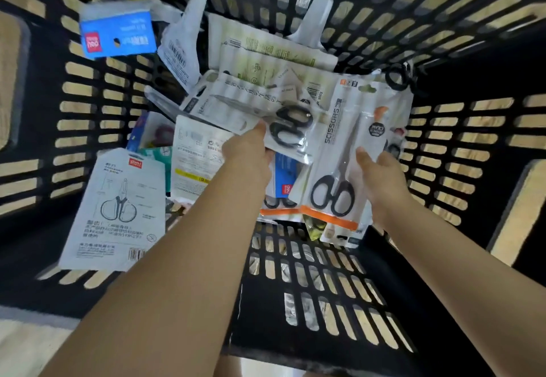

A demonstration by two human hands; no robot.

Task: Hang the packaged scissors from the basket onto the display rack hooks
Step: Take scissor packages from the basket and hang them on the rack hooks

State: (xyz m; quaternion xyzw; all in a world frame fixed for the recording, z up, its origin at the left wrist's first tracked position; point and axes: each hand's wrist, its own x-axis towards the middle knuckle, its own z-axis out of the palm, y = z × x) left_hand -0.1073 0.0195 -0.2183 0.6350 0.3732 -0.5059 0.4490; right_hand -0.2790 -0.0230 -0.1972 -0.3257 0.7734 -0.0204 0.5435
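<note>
My left hand point(249, 147) gripped a black-handled scissors pack point(266, 110), long axis toward 10 o'clock. My right hand point(381, 170) pinched the "SCISSORS" pack point(336, 152), pointing 12 o'clock, above the basket point(443, 146).

Two forearms enter from the lower edge of the frame, both bare to the frame edge; no sleeve, cuff or glove is visible. Left hand point(248, 152) and right hand point(381, 175) are bare. Fingers carry no visible rings. Wrists carry no watch or band.
</note>
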